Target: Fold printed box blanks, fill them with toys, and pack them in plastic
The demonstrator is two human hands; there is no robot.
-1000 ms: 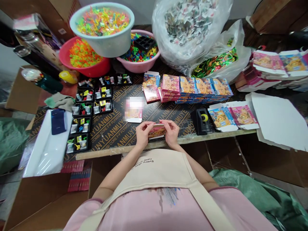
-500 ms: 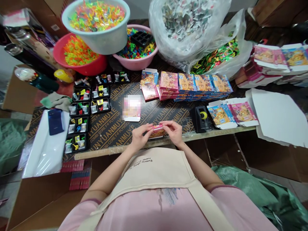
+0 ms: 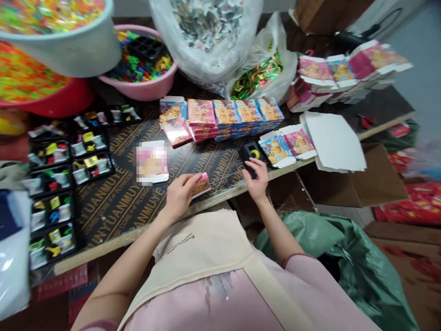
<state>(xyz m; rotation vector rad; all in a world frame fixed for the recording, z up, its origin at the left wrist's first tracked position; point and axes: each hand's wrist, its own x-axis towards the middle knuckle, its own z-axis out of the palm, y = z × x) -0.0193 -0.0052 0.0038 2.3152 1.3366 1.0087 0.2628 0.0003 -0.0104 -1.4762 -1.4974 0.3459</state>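
From here I'd hold the printed carton (image 3: 201, 185) square — left hand (image 3: 179, 193) pinching it by the surface's (image 3: 117, 195) front edge, right hand (image 3: 258, 181) spread at the tape dispenser (image 3: 246, 152), contact unclear.

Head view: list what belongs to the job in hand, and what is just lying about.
Part of the job, it seems:
small box, held by the left hand
black tape dispenser, right hand over it
stacked boxes
flattened printed cartons
black trays of small pieces

Apparently just lying about:
grey-green cloth, left edge
red-handled tool, perhaps scissors
green sack
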